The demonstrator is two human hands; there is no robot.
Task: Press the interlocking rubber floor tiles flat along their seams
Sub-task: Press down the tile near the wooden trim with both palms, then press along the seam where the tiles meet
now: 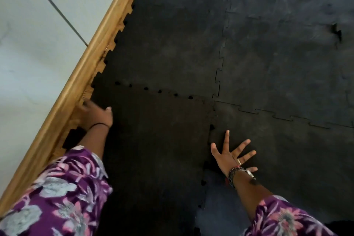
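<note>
Black interlocking rubber tiles cover the floor. The near-left tile (pixel 153 149) has gaps along its far seam (pixel 153 90) and its right seam (pixel 207 159), where teeth are not seated. My left hand (pixel 96 114) is at the tile's far-left corner by the baseboard, fingers curled over the tile's edge. Just right of the right seam, my right hand (pixel 232 156) lies flat with fingers spread on the neighbouring tile (pixel 287 159). The far tiles (pixel 277 53) lie joined.
A wooden baseboard (pixel 92 48) runs diagonally along the left, with a white wall (pixel 38 34) behind it. A small raised tear or gap (pixel 337 31) shows in a far-right tile. Purple floral sleeves cover both forearms.
</note>
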